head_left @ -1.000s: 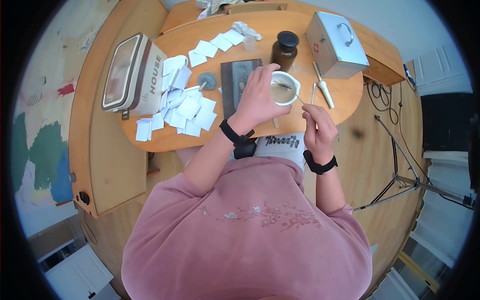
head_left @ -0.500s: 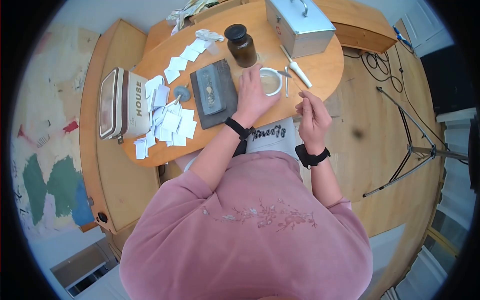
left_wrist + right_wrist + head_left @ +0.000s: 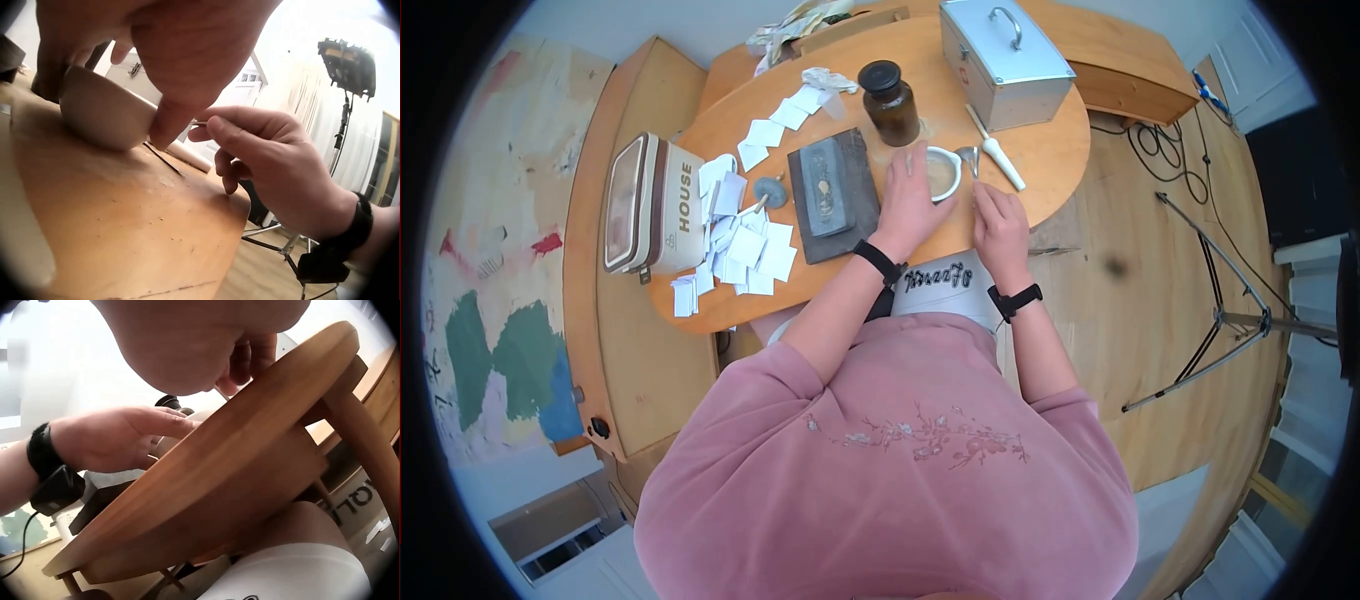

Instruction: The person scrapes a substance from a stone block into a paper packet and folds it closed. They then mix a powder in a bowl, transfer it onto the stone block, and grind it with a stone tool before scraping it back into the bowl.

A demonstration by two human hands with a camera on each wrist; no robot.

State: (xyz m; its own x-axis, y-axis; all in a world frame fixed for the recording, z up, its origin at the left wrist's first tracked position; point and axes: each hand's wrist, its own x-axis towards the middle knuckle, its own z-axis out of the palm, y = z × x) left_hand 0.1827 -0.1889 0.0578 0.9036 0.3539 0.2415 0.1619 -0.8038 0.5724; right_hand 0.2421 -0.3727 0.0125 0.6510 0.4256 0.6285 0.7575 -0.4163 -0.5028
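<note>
My left hand (image 3: 907,200) grips the side of a white mortar (image 3: 956,172), thumb and fingers spread round its wall. Tan powder shows inside the mortar. In the left wrist view the mortar (image 3: 103,112) stands low at the tabletop. My right hand (image 3: 1002,228) pinches the thin handle of a small metal spoon (image 3: 968,156); its bowl is just right of the mortar's rim. The left wrist view shows the right thumb and forefinger (image 3: 232,132) together on the handle. A white pestle (image 3: 1005,166) lies on the table to the right.
Behind the mortar stands a brown glass jar (image 3: 890,108) with a black lid. A silver metal case (image 3: 1015,75) is at the back right. Left of the hands are a dark slab (image 3: 835,195), loose white paper squares (image 3: 747,244) and a cream case (image 3: 662,205) lettered HOUSE.
The mortar has come down from its raised position to the tabletop with the left hand. The spoon has left the mortar, swung out right, then moved back beside the rim with the right hand.
</note>
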